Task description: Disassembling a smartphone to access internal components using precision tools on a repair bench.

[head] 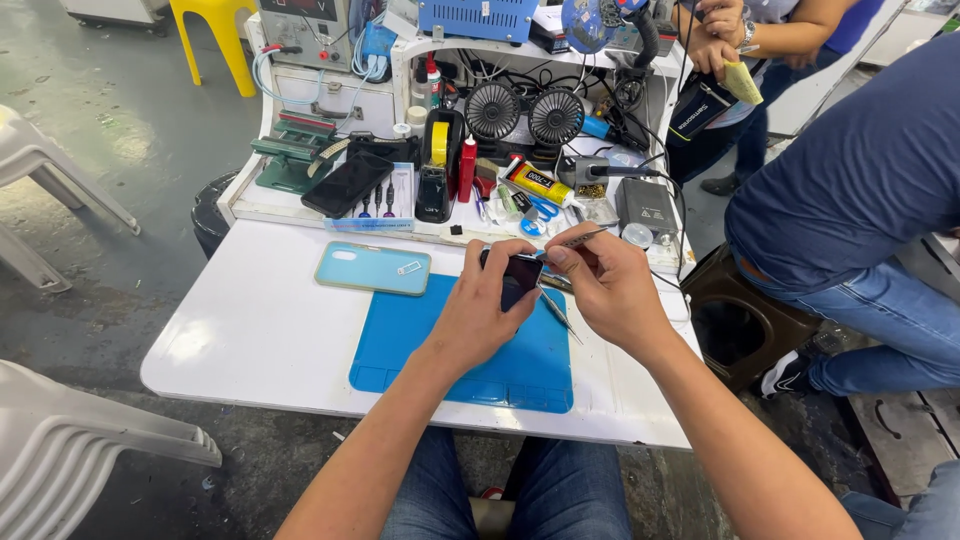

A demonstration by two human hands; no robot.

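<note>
Above the blue silicone work mat (440,350) on the white desk (250,340), the left hand (480,305) is closed around a small dark glossy phone (520,275), held up off the mat. The right hand (605,285) pinches thin metal tweezers (580,240) at its top edge. The phone looks light, stiff, slippery and fragile; its side edges seem safest to grip. Beyond lie a turquoise phone case (372,267), a black tape dispenser (440,165) and 2 small black fans (525,113), crowding the far edge.

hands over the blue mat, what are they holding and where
Left hand grips a small dark phone by its edge; right hand pinches thin metal tweezers near their middle.
</note>
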